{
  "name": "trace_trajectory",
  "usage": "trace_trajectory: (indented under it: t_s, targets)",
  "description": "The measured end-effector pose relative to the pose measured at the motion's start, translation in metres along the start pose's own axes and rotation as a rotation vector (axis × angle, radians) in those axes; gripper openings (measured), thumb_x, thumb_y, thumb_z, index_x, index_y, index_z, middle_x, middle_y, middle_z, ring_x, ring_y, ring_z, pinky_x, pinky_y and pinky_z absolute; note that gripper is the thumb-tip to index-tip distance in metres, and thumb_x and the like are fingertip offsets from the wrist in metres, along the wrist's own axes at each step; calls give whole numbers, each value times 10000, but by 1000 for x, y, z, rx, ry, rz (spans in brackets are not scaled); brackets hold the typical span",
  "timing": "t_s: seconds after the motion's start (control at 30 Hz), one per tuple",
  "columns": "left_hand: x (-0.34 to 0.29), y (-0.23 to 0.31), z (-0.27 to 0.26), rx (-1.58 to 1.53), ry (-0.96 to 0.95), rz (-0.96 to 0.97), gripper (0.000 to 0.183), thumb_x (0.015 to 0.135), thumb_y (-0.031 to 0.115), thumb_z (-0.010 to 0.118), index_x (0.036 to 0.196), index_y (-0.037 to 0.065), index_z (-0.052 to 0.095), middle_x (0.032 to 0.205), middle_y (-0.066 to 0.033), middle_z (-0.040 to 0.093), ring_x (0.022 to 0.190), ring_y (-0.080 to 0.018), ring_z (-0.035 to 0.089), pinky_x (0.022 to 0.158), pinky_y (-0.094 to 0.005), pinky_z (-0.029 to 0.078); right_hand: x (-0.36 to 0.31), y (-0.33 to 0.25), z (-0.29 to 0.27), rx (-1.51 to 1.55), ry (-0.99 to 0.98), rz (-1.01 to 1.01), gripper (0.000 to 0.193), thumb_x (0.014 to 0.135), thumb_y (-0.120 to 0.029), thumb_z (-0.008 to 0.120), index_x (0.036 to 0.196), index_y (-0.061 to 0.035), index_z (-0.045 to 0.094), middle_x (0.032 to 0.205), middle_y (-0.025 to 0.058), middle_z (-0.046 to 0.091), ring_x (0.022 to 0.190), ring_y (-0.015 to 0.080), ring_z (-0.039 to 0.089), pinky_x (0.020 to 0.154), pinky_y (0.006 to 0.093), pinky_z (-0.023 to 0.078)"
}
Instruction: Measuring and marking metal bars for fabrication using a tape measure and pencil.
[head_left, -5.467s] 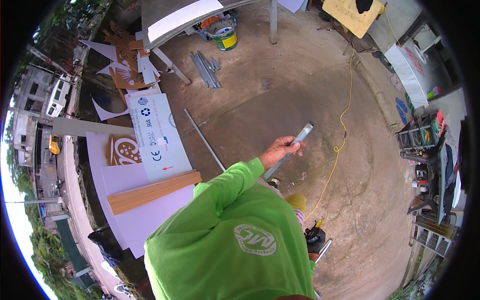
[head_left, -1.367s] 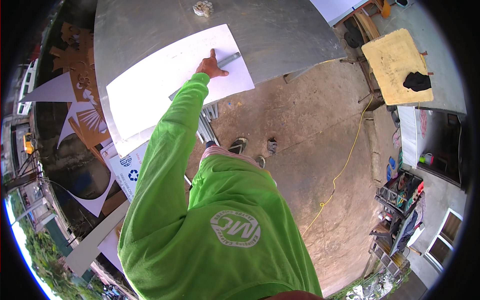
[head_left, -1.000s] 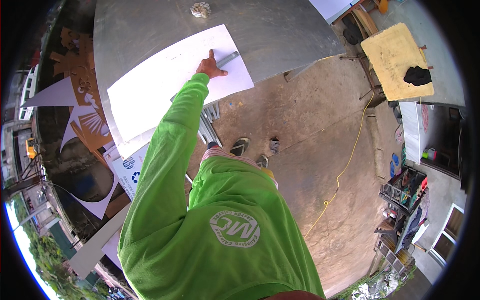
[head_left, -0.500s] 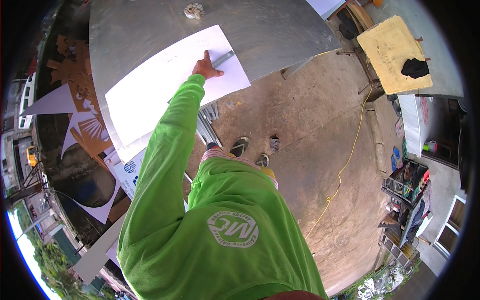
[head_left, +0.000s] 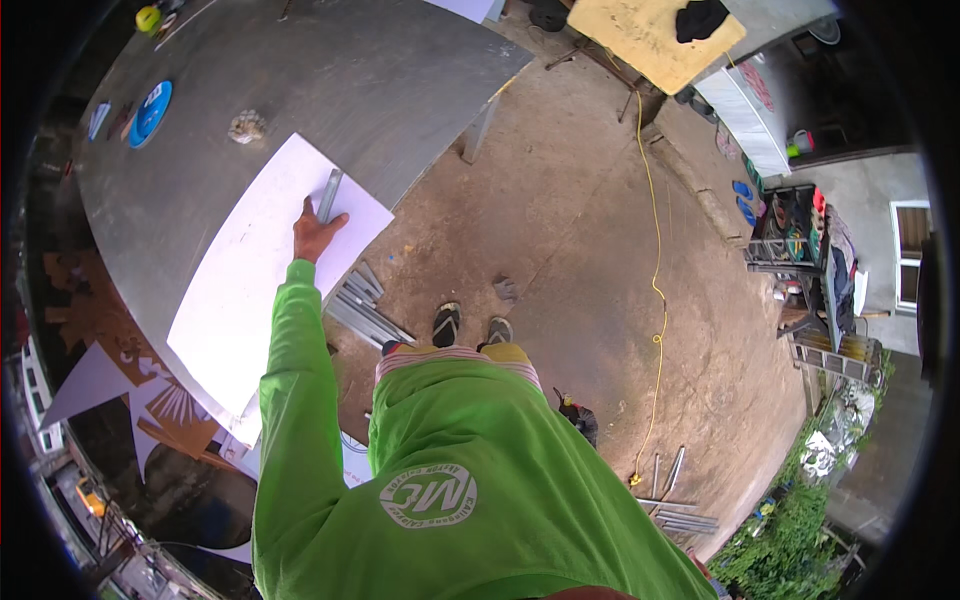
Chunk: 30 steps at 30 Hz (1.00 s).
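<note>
Metal bar [head_left: 329, 195] beneath splayed left hand [head_left: 317, 235] (grip unclear; right hand unseen), on white sheet [head_left: 235, 275].

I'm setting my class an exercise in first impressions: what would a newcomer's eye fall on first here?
Probably the bright green shirt filling the lower middle. Next might come the white sheet on the grey table at the left, where the left hand rests over a metal bar. Then the yellow cord running down the brown floor, right of centre.
</note>
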<state>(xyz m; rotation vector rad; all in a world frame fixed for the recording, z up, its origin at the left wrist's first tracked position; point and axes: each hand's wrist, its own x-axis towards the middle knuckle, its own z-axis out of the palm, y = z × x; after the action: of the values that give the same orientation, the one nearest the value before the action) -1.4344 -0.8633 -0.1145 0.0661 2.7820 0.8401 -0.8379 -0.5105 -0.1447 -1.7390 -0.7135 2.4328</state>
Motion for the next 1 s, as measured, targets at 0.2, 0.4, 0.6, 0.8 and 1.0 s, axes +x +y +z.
trace_trajectory:
  t_s: [0.2, 0.4, 0.6, 0.8, 1.0]
  targets:
    - [-53, 91, 12, -568, -333, 74, 473, 917, 480, 547, 1091, 43, 502, 665, -19, 478, 480, -82, 412, 424, -253, 355, -30, -4, 4, 321, -153, 3, 413, 794, -432, 573, 1080, -134, 575, 940, 172, 632, 745, 325, 614, 608, 423, 520]
    - [-87, 173, 68, -872, -636, 27, 451, 960, 540, 418, 1030, 103, 504, 727, -10, 452, 513, -68, 400, 447, -210, 331, -62, -24, 16, 501, -246, -49, 411, 777, -446, 592, 1046, -135, 583, 959, 164, 628, 690, 328, 607, 545, 388, 515]
    - [-156, 250, 115, -965, -987, 129, 587, 966, 545, 389, 1312, 74, 438, 729, 1, 435, 540, -65, 408, 477, -209, 346, -90, -8, -10, 622, -313, -332, 485, 775, -440, 590, 1129, -111, 543, 978, 152, 621, 730, 310, 618, 534, 378, 489]
    - [-257, 316, 171, -1028, -1211, 85, 541, 953, 538, 427, 1228, 74, 471, 702, -9, 442, 559, -93, 431, 502, -244, 374, -139, 26, -63, 714, -192, -494, 506, 755, -404, 604, 1149, -92, 537, 981, 160, 634, 706, 308, 624, 516, 374, 478]
    - [-372, 366, 231, -1090, -1491, 57, 444, 937, 494, 491, 1114, 86, 494, 745, -31, 499, 704, -173, 501, 641, -329, 426, -187, 49, -112, 853, 8, -657, 544, 757, -365, 618, 1193, -56, 512, 972, 189, 628, 620, 295, 623, 454, 352, 478]
